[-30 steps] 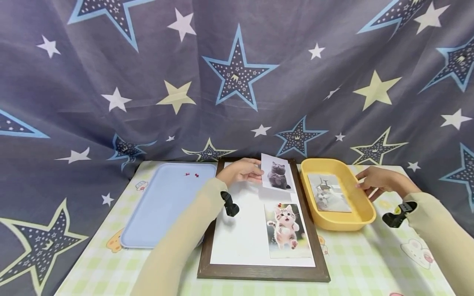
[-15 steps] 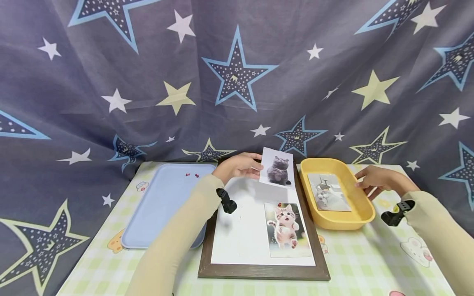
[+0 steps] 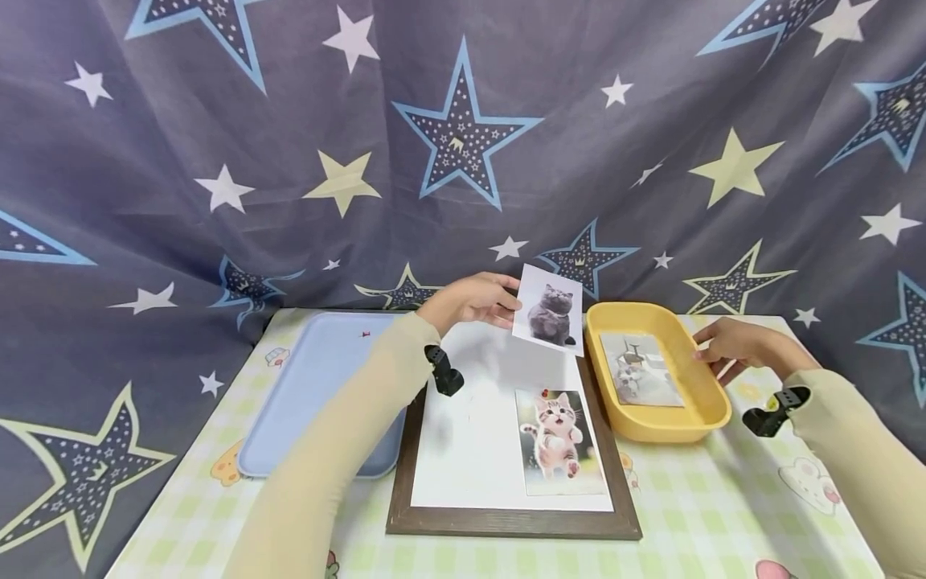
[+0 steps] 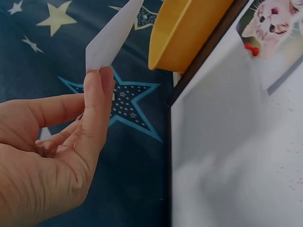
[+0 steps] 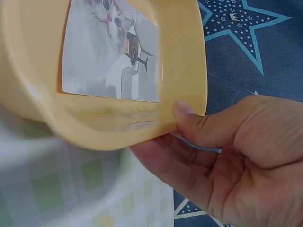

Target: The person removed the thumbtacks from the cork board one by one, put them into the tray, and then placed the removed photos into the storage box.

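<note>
My left hand pinches the left edge of a photo of a grey cat, raised above the far right part of a brown-framed white board. In the left wrist view the photo is seen nearly edge-on between thumb and finger. A kitten photo lies on the board, with a red pushpin at its top edge. My right hand grips the right rim of a yellow tray, thumb on the inside, fingers underneath. Inside the tray lies another cat photo.
Left of the board is a light blue tray, with a red pushpin on it; my left sleeve covers part of this tray. A checked tablecloth covers the table. A starry curtain hangs directly behind.
My left hand has lifted the grey cat photo up and slightly to the right, away from the board. My right hand keeps its grip on the yellow tray's rim.
</note>
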A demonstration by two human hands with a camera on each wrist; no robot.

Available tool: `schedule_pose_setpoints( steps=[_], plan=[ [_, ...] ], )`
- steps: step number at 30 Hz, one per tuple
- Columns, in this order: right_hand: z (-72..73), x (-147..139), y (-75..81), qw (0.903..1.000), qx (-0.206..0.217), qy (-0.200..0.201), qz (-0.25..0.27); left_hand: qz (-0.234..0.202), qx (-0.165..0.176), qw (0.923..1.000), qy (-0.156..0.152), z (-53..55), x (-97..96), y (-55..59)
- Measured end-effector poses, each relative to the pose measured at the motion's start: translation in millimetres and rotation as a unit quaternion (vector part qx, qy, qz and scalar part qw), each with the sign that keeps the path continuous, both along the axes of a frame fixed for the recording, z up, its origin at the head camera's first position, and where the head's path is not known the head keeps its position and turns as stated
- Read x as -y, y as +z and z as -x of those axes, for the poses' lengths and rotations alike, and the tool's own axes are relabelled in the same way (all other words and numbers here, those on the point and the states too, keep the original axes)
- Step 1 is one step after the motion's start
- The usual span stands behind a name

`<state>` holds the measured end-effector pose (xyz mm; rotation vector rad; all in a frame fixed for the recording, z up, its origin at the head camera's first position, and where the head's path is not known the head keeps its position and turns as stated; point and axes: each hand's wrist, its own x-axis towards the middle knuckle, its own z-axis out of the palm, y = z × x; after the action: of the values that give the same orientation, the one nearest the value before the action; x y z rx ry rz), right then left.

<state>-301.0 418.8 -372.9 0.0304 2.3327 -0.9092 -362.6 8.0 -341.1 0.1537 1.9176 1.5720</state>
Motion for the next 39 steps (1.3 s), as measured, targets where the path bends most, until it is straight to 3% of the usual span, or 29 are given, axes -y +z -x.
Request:
schedule_pose_setpoints(
  steps=[5, 10, 19, 27, 39],
  plan=[
    [1.6, -2, 2.0, 1.0, -0.002, -0.005, 0.004, 0.0, -0.01, 0.9999, -0.011, 1.6, -10.3, 15.5],
    [-0.6, -2, -2.4, 0.9999, -0.002, -0.009, 0.011, -0.01, 0.0, 0.9997, -0.022, -0.9, -25.4, 16.0],
    [-3.5, -2, -4.2, 0.9999, -0.007, -0.012, 0.0, -0.03, 0.013, 0.9991, -0.029, 0.3, -52.3, 2.6],
    [3.0, 3, 2.4, 0.9999, -0.011, -0.009, -0.009, -0.059, 0.004, 0.9982, -0.01, 0.9, -67.7, -12.5],
    [-0.9, 2, 1.6, 0.9998, -0.017, 0.001, -0.011, -0.088, 0.017, 0.9955, 0.032, -14.0, -98.8, -35.0]
  ],
)
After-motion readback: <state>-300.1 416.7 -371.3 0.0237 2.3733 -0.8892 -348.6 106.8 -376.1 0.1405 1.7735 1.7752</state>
